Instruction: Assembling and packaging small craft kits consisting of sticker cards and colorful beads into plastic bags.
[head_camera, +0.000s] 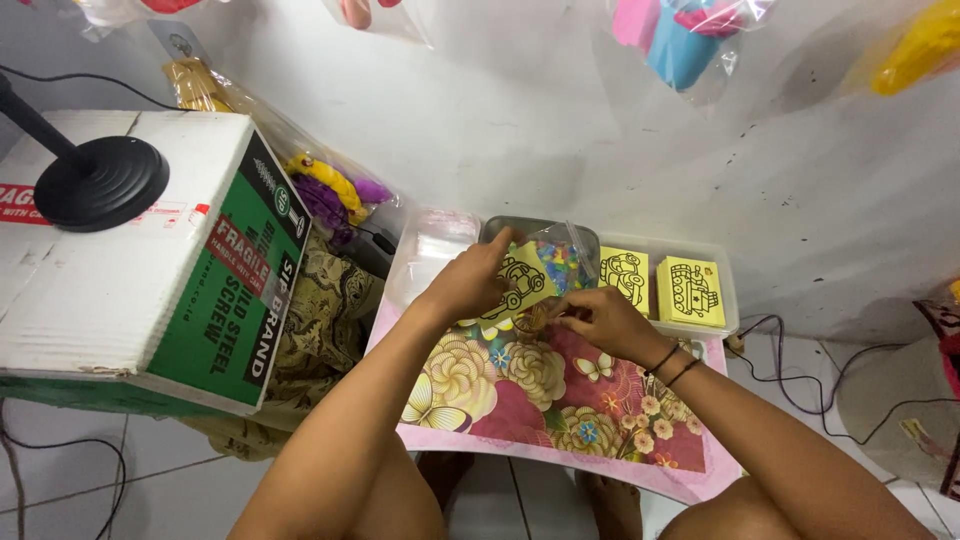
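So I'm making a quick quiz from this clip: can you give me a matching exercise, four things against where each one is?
Things:
1. cardboard box
2. yellow picture cards
3. left hand
4. black round stand base

Places:
A. in the clear tray by the wall
B. on top of the box
C. on a yellow card over the floral table
D. on the floor at the left

Pairs: 1-D, 2-A, 3-C, 4-B
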